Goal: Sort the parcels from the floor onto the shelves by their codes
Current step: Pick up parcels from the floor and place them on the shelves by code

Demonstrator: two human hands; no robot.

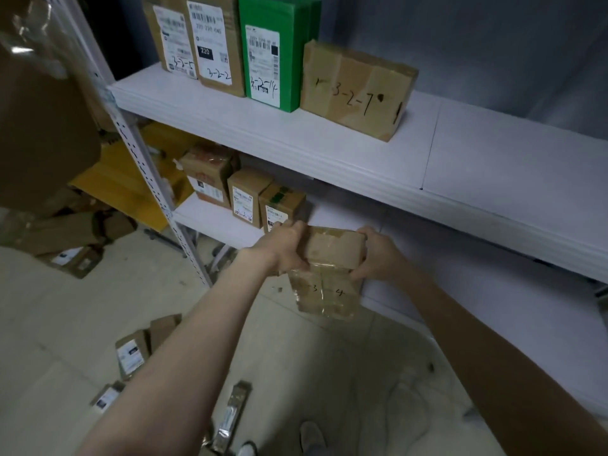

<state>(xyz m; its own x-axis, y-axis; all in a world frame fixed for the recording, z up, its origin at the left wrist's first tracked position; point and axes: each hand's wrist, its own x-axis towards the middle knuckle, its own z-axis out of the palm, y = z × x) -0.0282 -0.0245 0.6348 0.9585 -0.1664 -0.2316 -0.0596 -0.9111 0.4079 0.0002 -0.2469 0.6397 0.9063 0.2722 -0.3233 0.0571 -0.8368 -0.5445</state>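
2 hands hold 1 taped brown parcel [329,274] at the front edge of the lower shelf [210,218], just right of 3 upright boxes [260,202]. The left hand [289,250] and right hand [376,255] have their fingers [291,227] curled round its ends. The upper shelf [296,133] carries 4 parcels [355,90]. At least 4 floor parcels [131,353] lie on the floor [49,324]. On both shelves, open board runs rightward.

- At centre we see a tan parcel [332,255] with black handwritten digits.
- Upper middle: a bright green box [279,14] with a white label [263,57].
- We find the shelves [296,133] white, the floor [65,324] pale beige.
- Left: a yellow box [108,182].
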